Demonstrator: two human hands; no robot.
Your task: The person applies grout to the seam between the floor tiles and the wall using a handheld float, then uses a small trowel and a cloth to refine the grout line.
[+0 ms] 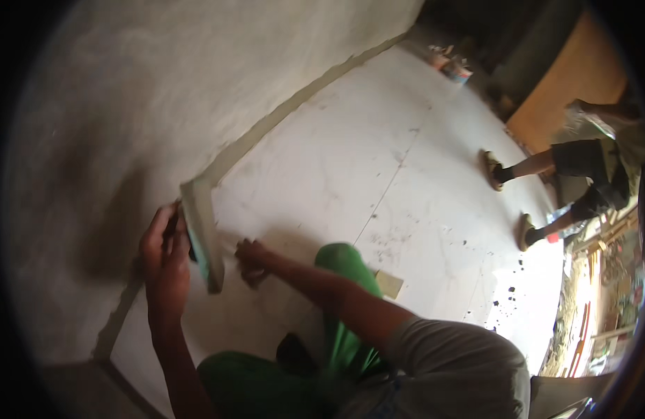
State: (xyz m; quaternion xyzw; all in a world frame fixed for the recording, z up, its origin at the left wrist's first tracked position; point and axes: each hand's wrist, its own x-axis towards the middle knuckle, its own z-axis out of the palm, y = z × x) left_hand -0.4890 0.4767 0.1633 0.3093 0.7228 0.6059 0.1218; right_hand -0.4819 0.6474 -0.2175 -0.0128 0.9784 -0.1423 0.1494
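Note:
My left hand (165,262) grips a narrow strip (204,241), grey on its broad face with a pale teal edge, held beside the plastered wall (106,105) at the end of a grey mortar band (280,108). My right hand (253,258) is just right of the strip, low over the white tiled floor (336,174), with its fingers curled; whatever it holds, if anything, is too small or hidden to make out.
A small beige piece (391,283) lies beside my green-clad knee (343,262). At the right a co-worker in sandals (525,230) stands on the floor. Buckets (456,70) sit at the far wall, near an orange-brown panel (556,66). A bright, cluttered opening (602,307) is at far right.

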